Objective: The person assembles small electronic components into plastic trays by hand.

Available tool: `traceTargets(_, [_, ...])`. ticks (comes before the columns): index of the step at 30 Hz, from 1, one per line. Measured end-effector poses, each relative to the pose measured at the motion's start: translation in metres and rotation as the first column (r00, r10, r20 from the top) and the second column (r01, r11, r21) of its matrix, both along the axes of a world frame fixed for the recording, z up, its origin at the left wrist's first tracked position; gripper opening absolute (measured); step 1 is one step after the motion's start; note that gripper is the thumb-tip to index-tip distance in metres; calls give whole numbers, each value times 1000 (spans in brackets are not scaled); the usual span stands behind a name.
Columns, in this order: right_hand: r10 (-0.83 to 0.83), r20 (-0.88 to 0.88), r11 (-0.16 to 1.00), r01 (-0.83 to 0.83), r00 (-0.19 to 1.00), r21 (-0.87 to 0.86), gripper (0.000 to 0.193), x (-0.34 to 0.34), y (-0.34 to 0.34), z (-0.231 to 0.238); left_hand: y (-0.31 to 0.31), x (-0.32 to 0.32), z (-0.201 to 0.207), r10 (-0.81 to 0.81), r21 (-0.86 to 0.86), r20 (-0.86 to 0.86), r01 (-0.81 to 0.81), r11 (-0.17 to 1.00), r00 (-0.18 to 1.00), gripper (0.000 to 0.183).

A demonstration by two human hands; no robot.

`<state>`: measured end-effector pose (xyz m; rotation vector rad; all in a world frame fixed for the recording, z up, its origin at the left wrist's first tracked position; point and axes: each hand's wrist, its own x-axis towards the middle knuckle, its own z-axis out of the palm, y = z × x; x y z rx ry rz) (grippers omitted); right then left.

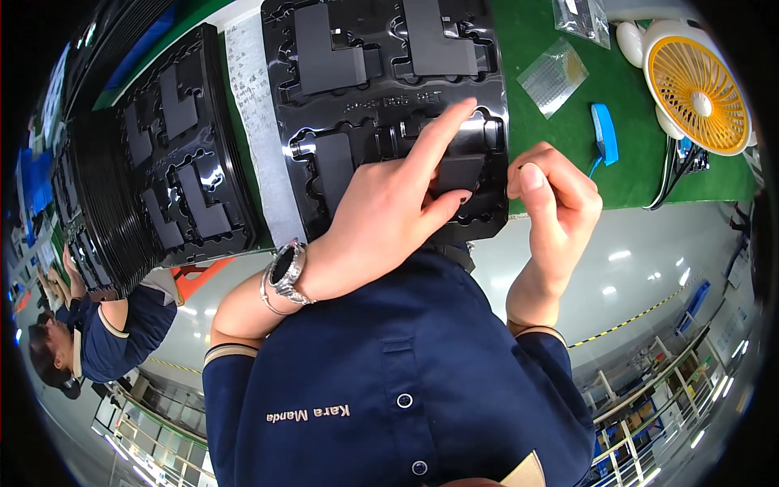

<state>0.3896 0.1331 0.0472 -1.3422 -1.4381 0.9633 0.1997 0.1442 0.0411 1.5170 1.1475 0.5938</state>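
A black moulded plastic tray lies in front of me, with flat dark grey L-shaped pieces in its pockets. My left hand, a watch on its wrist, reaches over the tray's near right pocket. Between its thumb and outstretched index finger is a dark grey flat piece, the thumb at its near edge. The palm hides part of that piece and the other fingers. Just beyond the tray's right edge is my right hand, its fingers curled and thumb bent; whatever they pinch, if anything, is hidden.
To the left stands a stack of similar black trays, with white sheet material between. On the green table to the right are a clear plastic bag, a blue tool-like object and a yellow-white fan. Another person works far left.
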Motion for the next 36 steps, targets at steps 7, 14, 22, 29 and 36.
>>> traceTargets(7, [30,47,997,-27,998,-76,12,2,-1,1,13,-5,8,-53,-350,102,85,933,993,25])
traceTargets(14, [109,-20,985,-111,994,-132,7,-14,0,1,19,-18,13,109,-423,400,78,903,910,19])
traceTargets(22, [59,-29,985,-63,998,-158,8,-24,1,4,13,-18,16,189,-395,403,-16,918,895,17])
traceTargets(29, [38,-9,981,-39,999,-190,8,-30,1,9,12,-20,16,225,-391,423,-48,919,878,18])
traceTargets(36, [47,46,981,-37,998,-190,7,-34,2,11,9,-20,13,275,-383,436,-99,918,857,18])
